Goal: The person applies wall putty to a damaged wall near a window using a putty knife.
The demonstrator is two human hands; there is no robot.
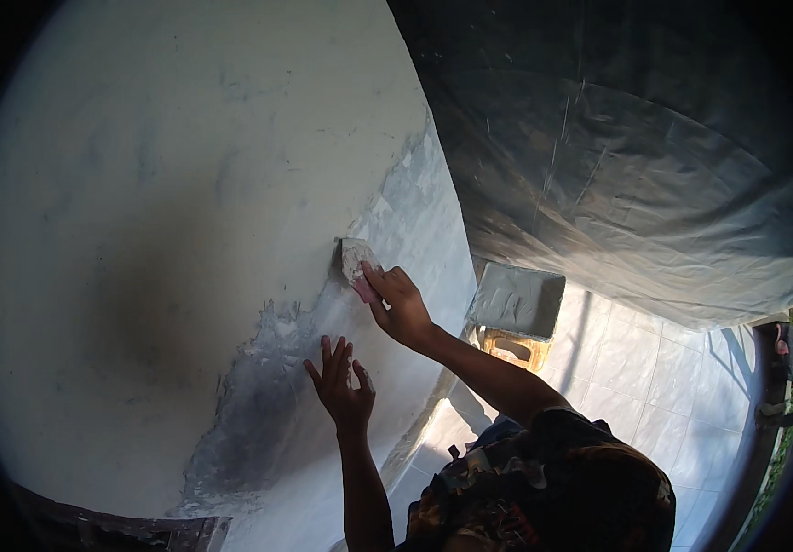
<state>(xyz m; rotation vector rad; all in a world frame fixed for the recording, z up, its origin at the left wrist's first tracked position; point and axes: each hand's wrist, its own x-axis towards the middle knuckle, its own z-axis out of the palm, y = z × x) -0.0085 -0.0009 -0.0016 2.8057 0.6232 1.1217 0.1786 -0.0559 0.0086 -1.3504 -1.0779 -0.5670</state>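
Head view shows my right grip [401, 308] closed around a putty knife [356, 258] by its pinkish handle [364, 291], the smeared blade toward ten o'clock, apparently against the wall [185, 184]. I judge it light and stiff, slippery where wet, best held by that handle. At seven o'clock my left grip [345, 394] is spread, seemingly empty; wall contact I cannot tell. A shallow tray [518, 302] sits at three.

The left hand [345, 391] is raised, fingers [327, 357] spread; the right hand [401, 305], higher, curls in a grip, forearms [488, 373] bare.
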